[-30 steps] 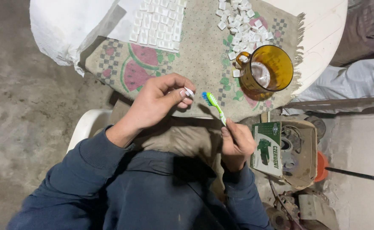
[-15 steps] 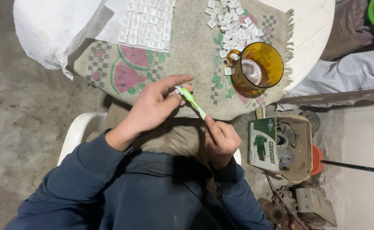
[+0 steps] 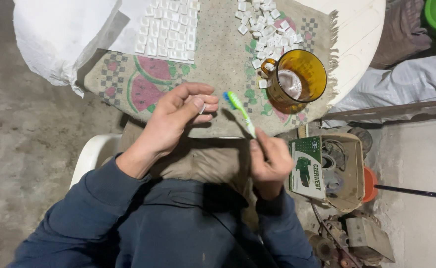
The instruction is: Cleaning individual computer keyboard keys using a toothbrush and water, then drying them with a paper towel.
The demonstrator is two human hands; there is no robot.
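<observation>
The small white square tile [image 3: 202,108] is pinched between thumb and fingertips of the left hand [image 3: 176,121], which is curled closed around it above the near edge of the table [image 3: 357,34]. Only a corner of the tile shows past the fingers. Judged from its look, it is a light, rigid piece with hard edges, probably smooth and apt to slip when wet; a grip on two opposite edges leaves the face exposed, and firm pressure is advisable because the piece offers little surface.

The right hand [image 3: 270,164] is closed on the lower handle of a green toothbrush [image 3: 240,111], whose blue-and-green bristle head points toward the tile and sits just beside it, apparently not touching. The handle is slim and stiff; a hold low on the handle gives reach but less control at the head.

On the patterned cloth [image 3: 213,64] covering the table lie a neat grid of like white tiles [image 3: 168,30] to the left and a loose heap of tiles [image 3: 262,25] to the right. An amber glass mug [image 3: 295,79] with pale liquid stands near the heap. A white sack [image 3: 64,34] lies at the far left. A cardboard box [image 3: 334,168] of metal parts sits on the floor to the right.
</observation>
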